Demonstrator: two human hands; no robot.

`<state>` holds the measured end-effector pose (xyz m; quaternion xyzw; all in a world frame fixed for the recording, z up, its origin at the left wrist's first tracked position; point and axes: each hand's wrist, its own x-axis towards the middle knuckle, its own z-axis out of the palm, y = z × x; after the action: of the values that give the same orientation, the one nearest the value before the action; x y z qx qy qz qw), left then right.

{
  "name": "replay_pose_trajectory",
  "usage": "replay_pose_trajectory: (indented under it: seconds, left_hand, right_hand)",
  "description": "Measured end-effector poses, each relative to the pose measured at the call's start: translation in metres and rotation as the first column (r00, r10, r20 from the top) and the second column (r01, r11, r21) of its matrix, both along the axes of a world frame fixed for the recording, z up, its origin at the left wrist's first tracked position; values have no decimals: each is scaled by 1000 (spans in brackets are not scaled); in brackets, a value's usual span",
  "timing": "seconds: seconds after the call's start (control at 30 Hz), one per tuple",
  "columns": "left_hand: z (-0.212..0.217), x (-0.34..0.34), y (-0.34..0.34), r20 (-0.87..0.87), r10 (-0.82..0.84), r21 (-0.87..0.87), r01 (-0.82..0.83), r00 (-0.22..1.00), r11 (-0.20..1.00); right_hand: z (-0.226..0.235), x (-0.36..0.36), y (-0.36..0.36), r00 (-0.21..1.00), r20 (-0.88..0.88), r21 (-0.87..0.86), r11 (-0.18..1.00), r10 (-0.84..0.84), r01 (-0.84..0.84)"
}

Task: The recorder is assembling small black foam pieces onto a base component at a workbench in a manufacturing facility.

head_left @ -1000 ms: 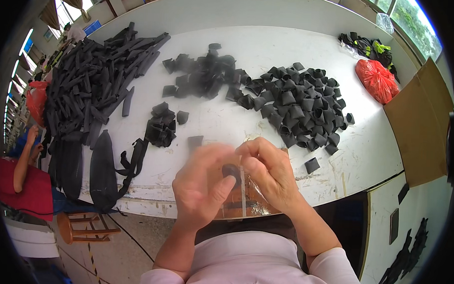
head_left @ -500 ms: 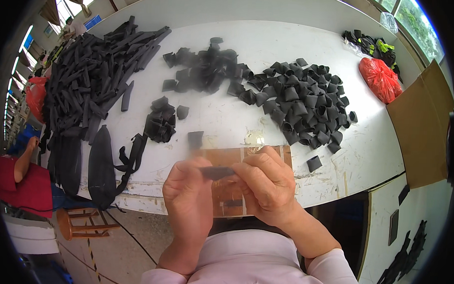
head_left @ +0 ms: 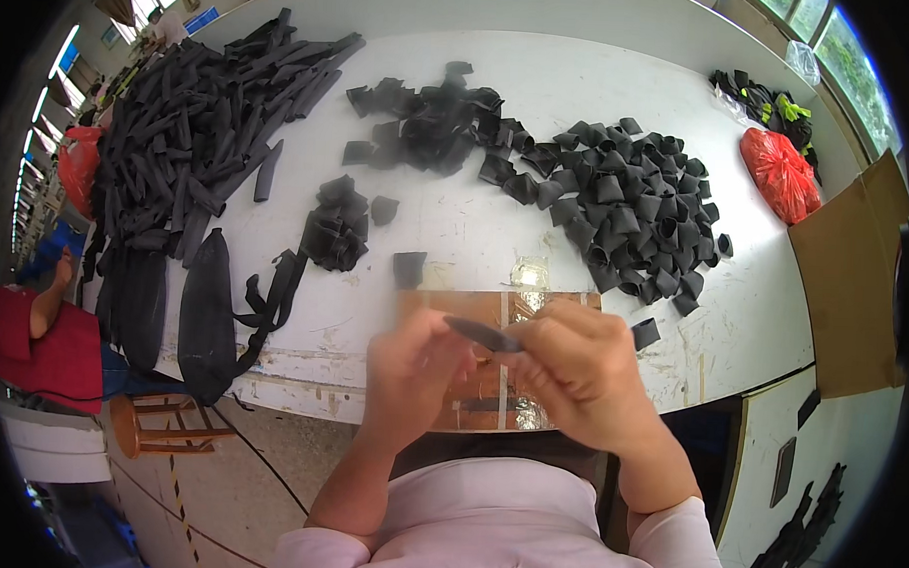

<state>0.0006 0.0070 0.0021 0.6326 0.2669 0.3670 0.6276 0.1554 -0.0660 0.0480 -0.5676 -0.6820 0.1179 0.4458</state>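
Observation:
A short folded piece of black fabric [head_left: 481, 334] is held up between my two hands, above the brown cardboard pad [head_left: 485, 419] at the table's near edge. Its right end is pinched in the closed fingers of my right hand [head_left: 582, 374]. At its left end are the curled fingers and thumb of my left hand [head_left: 406, 377], slightly blurred. Beyond the pad lies a single black fabric piece [head_left: 408, 270], and another black piece [head_left: 646, 334] rests just right of my right hand. Clear tape [head_left: 531, 274] sticks out from the pad's far edge.
Long black fabric tubes [head_left: 180, 124] are heaped at the far left. A big pile of short black loops [head_left: 637, 205] covers the right middle, with more pieces [head_left: 445, 128] behind. A red plastic bag [head_left: 779, 175] and cardboard sheet [head_left: 855, 288] stand right. Someone in red [head_left: 52, 345] sits left.
Both hands have shifted a little right with the fabric piece, which now slants downward to the right. The whole view has also shifted slightly.

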Motion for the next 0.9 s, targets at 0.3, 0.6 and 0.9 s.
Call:
replay_pose_trajectory:
  seconds: [0.3,0.6,0.9]
  left_hand:
    - [-112,7,105,-657,574,557,-198,489,807]
    - [-45,-21,31,-288,162,-111,-201,944,973]
    - [-20,-39,-33,168,-22,-674,132,985,727]
  right_hand:
    - [-44,10,-17,603,-731,-420,907,-320,-28]
    - [-69,-49,-24,900,-387,-464,886,-200,-3]
    - [-79,-49,-31,347,-919,-287,919,-185,-270]
